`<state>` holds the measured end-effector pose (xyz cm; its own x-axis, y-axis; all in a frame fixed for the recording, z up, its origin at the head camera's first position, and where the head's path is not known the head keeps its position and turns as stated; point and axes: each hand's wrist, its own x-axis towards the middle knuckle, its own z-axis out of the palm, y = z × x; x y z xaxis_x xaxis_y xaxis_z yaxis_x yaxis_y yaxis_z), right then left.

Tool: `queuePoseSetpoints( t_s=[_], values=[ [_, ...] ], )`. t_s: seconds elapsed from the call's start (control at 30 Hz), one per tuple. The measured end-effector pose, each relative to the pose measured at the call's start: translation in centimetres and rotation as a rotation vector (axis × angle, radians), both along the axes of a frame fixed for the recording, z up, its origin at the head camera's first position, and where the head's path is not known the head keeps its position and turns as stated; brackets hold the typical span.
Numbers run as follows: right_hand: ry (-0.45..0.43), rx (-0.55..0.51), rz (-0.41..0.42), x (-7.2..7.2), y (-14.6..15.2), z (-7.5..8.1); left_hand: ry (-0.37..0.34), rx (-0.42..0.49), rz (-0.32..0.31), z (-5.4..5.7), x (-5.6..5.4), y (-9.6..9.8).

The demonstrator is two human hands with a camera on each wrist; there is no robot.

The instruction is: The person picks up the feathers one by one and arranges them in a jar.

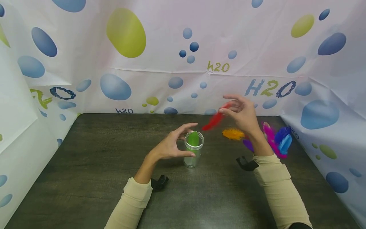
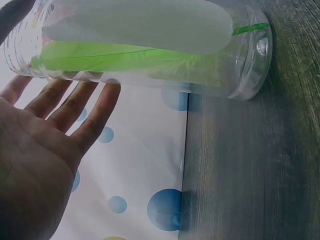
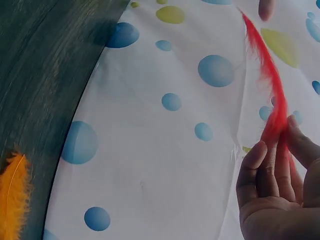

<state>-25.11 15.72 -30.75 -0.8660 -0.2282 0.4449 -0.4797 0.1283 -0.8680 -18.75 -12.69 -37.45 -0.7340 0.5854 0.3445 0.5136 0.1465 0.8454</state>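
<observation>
A clear jar (image 1: 191,160) stands upright on the dark wooden table, with a green feather (image 1: 193,139) inside it. My left hand (image 1: 172,144) holds the jar near its mouth, thumb in front and fingers behind; in the left wrist view the fingertips touch its wall. A pale oval patch (image 2: 145,25) shows on the jar there, partly covering the green feather. Above the table, to the jar's right, my right hand (image 1: 243,114) pinches a red feather (image 1: 214,121) between thumb and fingers. The red feather's tip slants down towards the jar's mouth.
On the table below the right hand lies an orange feather (image 1: 233,134). A purple feather (image 1: 248,145) is partly hidden by the right wrist. Further right, pink (image 1: 268,132) and blue feathers (image 1: 285,144) lie in a pile. A printed sheet (image 1: 160,47) stands behind the table.
</observation>
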Motion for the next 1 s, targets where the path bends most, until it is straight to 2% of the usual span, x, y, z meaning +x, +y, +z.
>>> queuePoseSetpoints(
  t_s=[0.33, 0.47, 0.67, 0.83, 1.0],
  values=[
    [-0.191, -0.228, 0.041, 0.5, -0.4, 0.8, 0.007, -0.002, 0.002, 0.0, -0.1, 0.0],
    [-0.252, -0.261, 0.061, 0.9, -0.7, 1.4, 0.005, -0.001, 0.006, 0.0, -0.1, 0.0],
    [-0.274, -0.197, 0.08, 1.3, -1.2, 1.7, 0.002, -0.004, 0.004, 0.0, -0.1, -0.1],
    [-0.267, -0.106, 0.098, 1.5, -1.9, 1.4, -0.004, -0.009, -0.002, 0.0, -0.1, 0.0],
    [-0.27, -0.073, 0.135, 1.7, -2.6, 1.1, -0.013, -0.008, -0.009, 0.0, -0.2, 0.0]
  ],
)
